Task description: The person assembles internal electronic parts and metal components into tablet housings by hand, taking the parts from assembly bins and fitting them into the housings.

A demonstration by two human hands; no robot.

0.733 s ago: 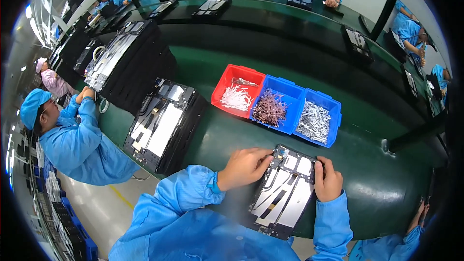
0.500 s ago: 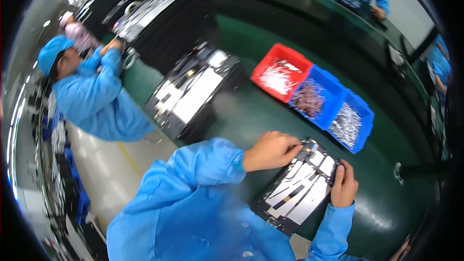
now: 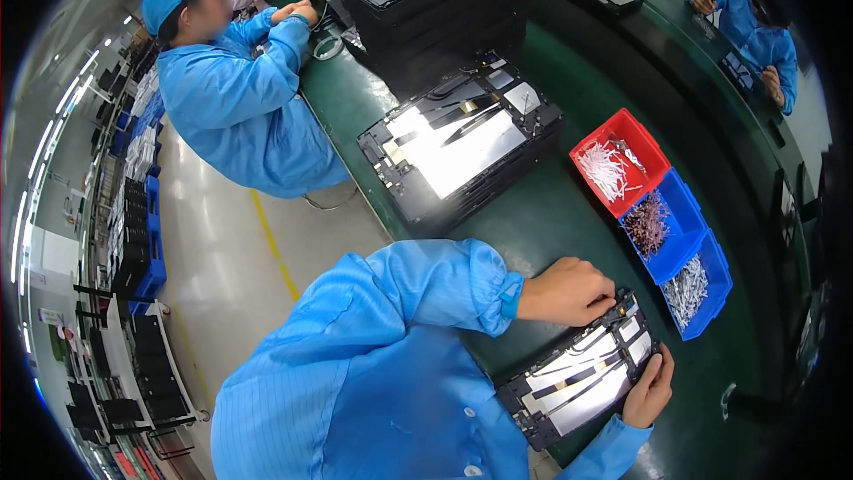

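Observation:
An opened tablet [image 3: 569, 384], its silver battery panels and dark ribbon cables showing, lies tilted on the green table in front of me. My left hand [image 3: 573, 290] is closed at its far left corner, thumb and fingers pinched together at the edge. What lies between those fingertips, if anything, is hidden. My right hand [image 3: 649, 391] grips the tablet's right edge, with the fingers over the top side and the palm against the side. Beyond the tablet stand a red bin [image 3: 649, 156] with thin white strips, a blue bin [image 3: 689, 227] with brownish small parts, and another blue bin [image 3: 714, 292] with silvery pieces.
A stack of similar opened tablets [image 3: 462, 147] stands on the table [image 3: 355, 129], with a taller stack [image 3: 435, 31] behind. A co-worker in blue [image 3: 240, 93] works at the left edge; another person [image 3: 755, 40] sits across the far right. Shelving [image 3: 147, 356] lines the left.
The view has swung left, so stacks, bins and tablet all appear further right. Both hands stay at the tablet in much the same places.

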